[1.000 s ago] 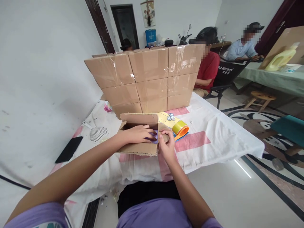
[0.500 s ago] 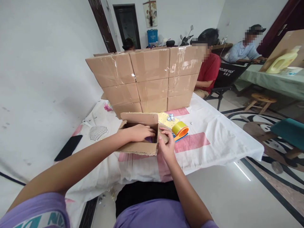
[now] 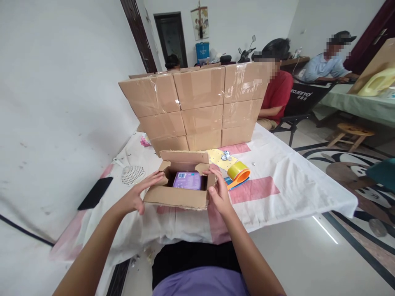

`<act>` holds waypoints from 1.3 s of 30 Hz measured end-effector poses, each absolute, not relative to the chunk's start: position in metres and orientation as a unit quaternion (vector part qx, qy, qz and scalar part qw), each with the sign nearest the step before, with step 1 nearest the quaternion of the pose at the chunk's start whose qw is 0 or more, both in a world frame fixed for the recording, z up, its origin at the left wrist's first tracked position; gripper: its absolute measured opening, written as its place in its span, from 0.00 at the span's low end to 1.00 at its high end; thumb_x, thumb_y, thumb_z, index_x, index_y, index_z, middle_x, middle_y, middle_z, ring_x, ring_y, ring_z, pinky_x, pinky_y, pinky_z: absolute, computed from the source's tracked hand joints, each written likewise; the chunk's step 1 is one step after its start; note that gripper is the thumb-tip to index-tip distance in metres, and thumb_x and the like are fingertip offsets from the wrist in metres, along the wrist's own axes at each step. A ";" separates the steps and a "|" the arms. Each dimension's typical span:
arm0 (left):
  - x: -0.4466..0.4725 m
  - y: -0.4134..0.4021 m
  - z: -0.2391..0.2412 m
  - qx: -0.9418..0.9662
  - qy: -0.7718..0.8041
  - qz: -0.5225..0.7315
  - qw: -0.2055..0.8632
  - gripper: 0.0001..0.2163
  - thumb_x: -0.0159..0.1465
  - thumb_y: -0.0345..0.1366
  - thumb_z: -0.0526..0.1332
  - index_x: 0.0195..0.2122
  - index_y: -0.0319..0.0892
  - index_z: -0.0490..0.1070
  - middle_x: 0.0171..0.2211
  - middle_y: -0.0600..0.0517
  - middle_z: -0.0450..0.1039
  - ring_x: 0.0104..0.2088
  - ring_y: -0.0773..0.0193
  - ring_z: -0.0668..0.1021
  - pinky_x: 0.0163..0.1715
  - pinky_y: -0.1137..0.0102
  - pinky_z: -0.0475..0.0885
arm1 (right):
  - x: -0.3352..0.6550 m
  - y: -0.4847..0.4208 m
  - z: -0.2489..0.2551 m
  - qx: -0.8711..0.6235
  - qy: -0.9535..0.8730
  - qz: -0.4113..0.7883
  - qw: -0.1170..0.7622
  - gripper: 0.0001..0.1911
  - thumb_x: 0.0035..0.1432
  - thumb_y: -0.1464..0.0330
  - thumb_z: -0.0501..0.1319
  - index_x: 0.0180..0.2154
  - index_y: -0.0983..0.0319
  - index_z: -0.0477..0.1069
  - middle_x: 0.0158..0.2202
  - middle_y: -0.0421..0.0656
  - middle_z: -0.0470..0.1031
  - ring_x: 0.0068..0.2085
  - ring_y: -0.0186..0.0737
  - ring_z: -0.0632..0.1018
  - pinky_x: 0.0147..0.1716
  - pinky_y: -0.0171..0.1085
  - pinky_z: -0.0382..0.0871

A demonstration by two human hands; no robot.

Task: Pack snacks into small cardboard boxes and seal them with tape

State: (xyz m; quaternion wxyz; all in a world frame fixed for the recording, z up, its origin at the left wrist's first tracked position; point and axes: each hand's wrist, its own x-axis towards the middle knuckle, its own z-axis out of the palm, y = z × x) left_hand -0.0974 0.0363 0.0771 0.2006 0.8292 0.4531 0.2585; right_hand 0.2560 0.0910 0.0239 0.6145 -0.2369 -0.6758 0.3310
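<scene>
An open cardboard box [image 3: 180,198] sits on the table in front of me, its flaps spread. Inside it lies a purple packet [image 3: 187,180]. My left hand [image 3: 139,194] is open with fingers stretched, its fingertips near the box's left flap. My right hand [image 3: 217,189] grips the box's right flap, thumb and fingers pinched on the cardboard. A yellow and orange tape dispenser [image 3: 238,172] lies just right of the box.
A wall of stacked taped cartons [image 3: 200,107] stands behind the box. A black phone [image 3: 94,193] and a white mesh object [image 3: 132,173] lie to the left on the white and pink cloth [image 3: 277,181]. Other people sit at the back right.
My left hand has come out of the box and moved to its left side, uncovering the purple packet. My right hand stays on the right flap.
</scene>
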 end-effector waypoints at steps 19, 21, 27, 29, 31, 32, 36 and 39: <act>-0.036 0.059 0.050 0.526 0.671 0.522 0.026 0.24 0.60 0.52 0.67 0.55 0.47 0.74 0.46 0.49 0.82 0.44 0.53 0.84 0.45 0.62 0.78 | 0.241 0.135 0.043 -0.266 -0.595 0.506 0.565 0.43 0.59 0.60 0.65 0.72 0.49 0.52 0.74 0.40 0.53 0.74 0.48 0.57 0.71 0.48 0.53; -0.032 0.062 0.047 0.525 0.652 0.546 0.033 0.24 0.60 0.51 0.68 0.54 0.45 0.74 0.48 0.48 0.81 0.44 0.54 0.84 0.42 0.64 0.79 | 0.240 0.138 0.042 -0.262 -0.586 0.516 0.567 0.44 0.59 0.56 0.66 0.72 0.49 0.52 0.74 0.41 0.53 0.74 0.48 0.57 0.72 0.49 0.52; -0.032 0.053 0.040 0.525 0.639 0.559 0.055 0.23 0.62 0.49 0.66 0.54 0.43 0.73 0.54 0.43 0.77 0.47 0.53 0.82 0.28 0.72 0.77 | 0.242 0.142 0.034 -0.251 -0.580 0.540 0.555 0.37 0.62 0.53 0.63 0.69 0.51 0.59 0.72 0.41 0.59 0.74 0.46 0.57 0.72 0.51 0.52; -0.032 0.050 0.038 0.524 0.644 0.554 0.064 0.23 0.63 0.49 0.66 0.55 0.43 0.72 0.56 0.42 0.76 0.48 0.52 0.82 0.26 0.73 0.76 | 0.242 0.143 0.033 -0.255 -0.572 0.545 0.557 0.32 0.64 0.54 0.60 0.67 0.53 0.62 0.70 0.43 0.63 0.72 0.47 0.60 0.69 0.52 0.58; -0.030 0.049 0.036 0.524 0.642 0.557 0.057 0.22 0.64 0.49 0.65 0.55 0.44 0.72 0.56 0.42 0.76 0.49 0.52 0.82 0.29 0.70 0.78 | 0.240 0.143 0.036 -0.267 -0.559 0.550 0.560 0.27 0.63 0.60 0.59 0.63 0.54 0.67 0.66 0.44 0.69 0.68 0.48 0.68 0.66 0.50 0.65; -0.029 0.049 0.036 0.525 0.640 0.559 0.048 0.22 0.64 0.49 0.64 0.55 0.44 0.72 0.56 0.43 0.76 0.49 0.52 0.82 0.34 0.67 0.80 | 0.238 0.143 0.038 -0.272 -0.558 0.548 0.561 0.25 0.62 0.63 0.59 0.60 0.55 0.69 0.63 0.44 0.73 0.64 0.48 0.72 0.63 0.49 0.68; -0.026 0.054 0.039 0.568 0.620 0.542 -0.003 0.20 0.69 0.47 0.59 0.58 0.45 0.70 0.56 0.43 0.75 0.55 0.51 0.78 0.54 0.56 0.76 | 0.233 0.143 0.043 -0.270 -0.564 0.527 0.576 0.24 0.56 0.70 0.59 0.55 0.56 0.72 0.56 0.43 0.78 0.58 0.48 0.77 0.59 0.46 0.71; -0.029 0.060 0.045 0.643 0.580 0.494 -0.083 0.22 0.71 0.45 0.56 0.65 0.47 0.64 0.63 0.41 0.68 0.63 0.47 0.71 0.61 0.51 0.69 | 0.236 0.143 0.041 -0.279 -0.549 0.518 0.594 0.21 0.62 0.65 0.59 0.56 0.54 0.72 0.59 0.43 0.75 0.62 0.47 0.74 0.62 0.46 0.67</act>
